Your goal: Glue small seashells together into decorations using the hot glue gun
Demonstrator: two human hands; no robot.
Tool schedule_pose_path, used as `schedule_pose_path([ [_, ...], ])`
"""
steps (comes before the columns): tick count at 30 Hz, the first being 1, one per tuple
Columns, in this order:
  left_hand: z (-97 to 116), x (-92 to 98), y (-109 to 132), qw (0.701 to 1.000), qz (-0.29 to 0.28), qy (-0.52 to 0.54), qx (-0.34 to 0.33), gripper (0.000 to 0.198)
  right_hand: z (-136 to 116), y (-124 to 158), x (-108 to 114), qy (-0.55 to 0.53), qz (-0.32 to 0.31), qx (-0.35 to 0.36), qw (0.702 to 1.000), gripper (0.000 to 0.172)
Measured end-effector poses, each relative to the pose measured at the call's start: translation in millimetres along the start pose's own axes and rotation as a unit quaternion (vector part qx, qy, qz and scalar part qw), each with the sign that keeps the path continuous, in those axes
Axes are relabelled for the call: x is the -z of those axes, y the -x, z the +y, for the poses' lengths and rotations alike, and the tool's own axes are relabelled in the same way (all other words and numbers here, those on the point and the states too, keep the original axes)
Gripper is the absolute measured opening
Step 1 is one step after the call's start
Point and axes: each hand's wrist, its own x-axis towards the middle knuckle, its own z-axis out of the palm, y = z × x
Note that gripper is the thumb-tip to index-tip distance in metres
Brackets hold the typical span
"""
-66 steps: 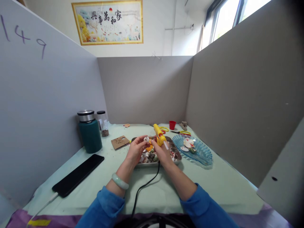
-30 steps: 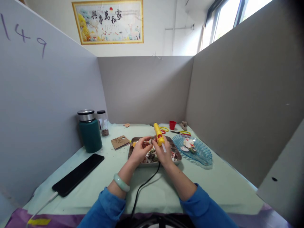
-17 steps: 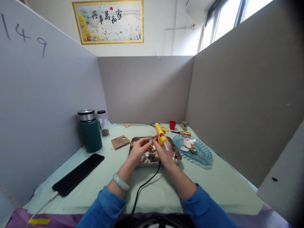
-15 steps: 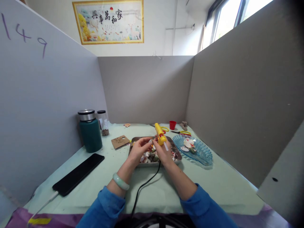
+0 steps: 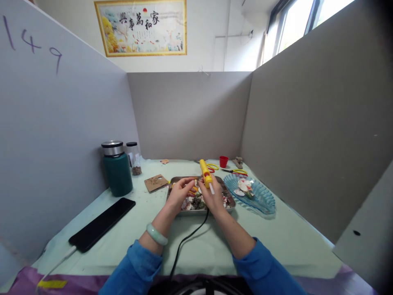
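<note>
My right hand (image 5: 214, 196) is closed around a yellow glue gun (image 5: 205, 170), which is tilted with its white glue stick (image 5: 211, 188) pointing back toward me. A black cord (image 5: 190, 235) runs from beneath that hand to the table's near edge. Over the left part of a metal tray (image 5: 196, 212), my left hand (image 5: 179, 194) has its thumb and forefinger drawn close together. Whatever lies between these fingertips is too small to make out. Small mixed pieces (image 5: 196, 201), whitish, red and greenish, fill the tray under both hands.
A blue glass dish (image 5: 264, 198) with whitish pieces stands right of the tray. Scissors (image 5: 235, 171) and a red cup (image 5: 223, 161) lie behind. At left are a brown card (image 5: 156, 183), a green flask (image 5: 117, 172), a clear jar (image 5: 134, 159) and a black phone (image 5: 102, 224). Partitions enclose three sides.
The hands have shifted slightly apart, and the glue gun has turned a little. A small whitish piece seen at the left fingertips earlier no longer shows clearly.
</note>
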Motion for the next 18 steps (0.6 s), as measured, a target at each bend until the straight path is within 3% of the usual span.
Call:
schedule_pose_path([
  [6,-3.7,2.7,-3.7,0.999,0.034,0.014,0.011,0.040,-2.6,-0.8,1.1,0.020,-0.025,0.010,0.999,0.017],
  [13,2.5,-0.1,2.7,0.996,-0.066,0.048,0.031,0.044,-2.2,-4.1,-1.2,-0.098,-0.028,-0.047,0.994,0.021],
  [18,-0.4,1.5,1.8,0.997,-0.055,0.048,0.004,0.045,4.1,-7.0,-5.9,-0.141,0.017,-0.119,0.983,0.028],
])
